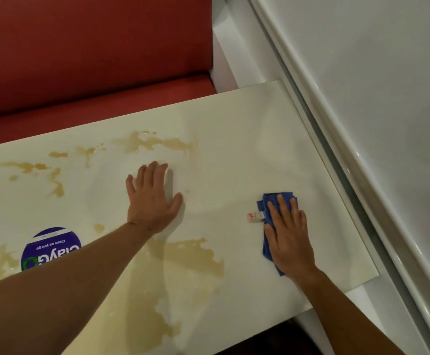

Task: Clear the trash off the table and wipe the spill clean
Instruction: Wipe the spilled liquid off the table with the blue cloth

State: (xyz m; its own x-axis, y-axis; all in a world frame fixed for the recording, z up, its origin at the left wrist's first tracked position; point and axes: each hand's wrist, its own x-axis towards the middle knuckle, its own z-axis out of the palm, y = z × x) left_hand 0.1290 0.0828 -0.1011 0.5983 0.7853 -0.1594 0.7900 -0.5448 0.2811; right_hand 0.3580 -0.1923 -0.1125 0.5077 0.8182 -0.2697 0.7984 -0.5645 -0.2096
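A white table (234, 139) carries a tan spill. Its largest pool (193, 257) lies near the front middle, with more streaks (155, 143) along the far edge and patches at the left. My right hand (289, 234) presses flat, fingers straight, on a folded blue cloth (269, 201) at the table's right side. The cloth's white tag (255, 217) sticks out to the left. My left hand (152, 198) rests palm down with fingers spread on a dry part of the table's middle, between the spill patches.
A round purple sticker (51, 248) lies on the table at the front left. A red bench seat (93, 60) runs behind the table. A white wall with a rounded rail (362, 155) borders the table's right edge.
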